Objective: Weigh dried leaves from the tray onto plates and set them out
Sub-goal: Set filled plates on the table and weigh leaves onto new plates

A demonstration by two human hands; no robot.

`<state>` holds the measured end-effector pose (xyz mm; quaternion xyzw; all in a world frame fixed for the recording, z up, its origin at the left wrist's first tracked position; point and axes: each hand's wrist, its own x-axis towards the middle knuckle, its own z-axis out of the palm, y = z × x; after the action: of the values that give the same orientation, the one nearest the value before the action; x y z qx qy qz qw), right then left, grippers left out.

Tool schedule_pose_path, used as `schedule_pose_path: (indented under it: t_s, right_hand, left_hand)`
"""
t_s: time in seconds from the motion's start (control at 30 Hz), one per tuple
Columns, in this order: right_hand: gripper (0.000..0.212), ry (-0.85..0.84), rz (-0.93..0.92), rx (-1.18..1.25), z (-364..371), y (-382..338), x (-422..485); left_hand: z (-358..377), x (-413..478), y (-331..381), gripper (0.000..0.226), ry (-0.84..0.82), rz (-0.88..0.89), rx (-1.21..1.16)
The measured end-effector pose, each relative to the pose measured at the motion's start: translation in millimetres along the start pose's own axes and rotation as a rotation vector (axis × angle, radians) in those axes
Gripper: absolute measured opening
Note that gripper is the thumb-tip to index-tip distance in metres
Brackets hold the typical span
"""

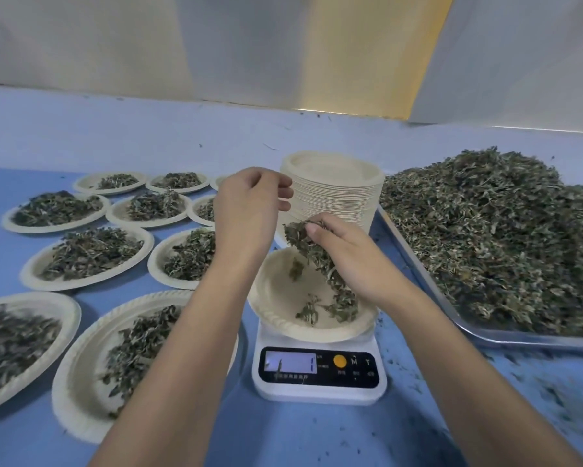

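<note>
Right hand (347, 257): I see it curled round a clump of leaves (312, 251) over the plate (283, 318) on the scale (320, 392).
Left hand (249, 203): fingers loosely curled, nothing in it that I can see, just beside the plate stack (337, 187).
Tray (418, 264): heaped, cut off at right.
Display: too blurred to read.
Filled plates (88, 254): left on the bench (300, 433), some hidden behind the forearm.
</note>
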<state>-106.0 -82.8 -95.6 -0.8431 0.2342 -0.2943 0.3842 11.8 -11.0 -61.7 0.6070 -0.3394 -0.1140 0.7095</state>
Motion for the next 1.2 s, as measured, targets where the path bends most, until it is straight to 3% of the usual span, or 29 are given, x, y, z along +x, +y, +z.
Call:
schedule_pose_path:
  t_s: [0.47,1.0,1.1,1.2]
  right_hand:
    - [0.031,0.091,-0.02,0.084,1,0,0]
    - [0.022,0.214,0.062,0.437,-1,2,3]
    - [0.023,0.282,0.083,0.52,0,0,4]
    - [0.025,0.342,0.022,0.541,1,-6,3]
  left_hand:
    - [-2,2,-4,0.027,-0.009,-0.029,-0.016]
    - [2,3,-8,0.028,-0.042,-0.055,-0.008]
    - [5,1,-5,0.027,-0.053,-0.128,-0.066]
    - [13,-4,-1,0.023,-0.103,-0.378,-0.284]
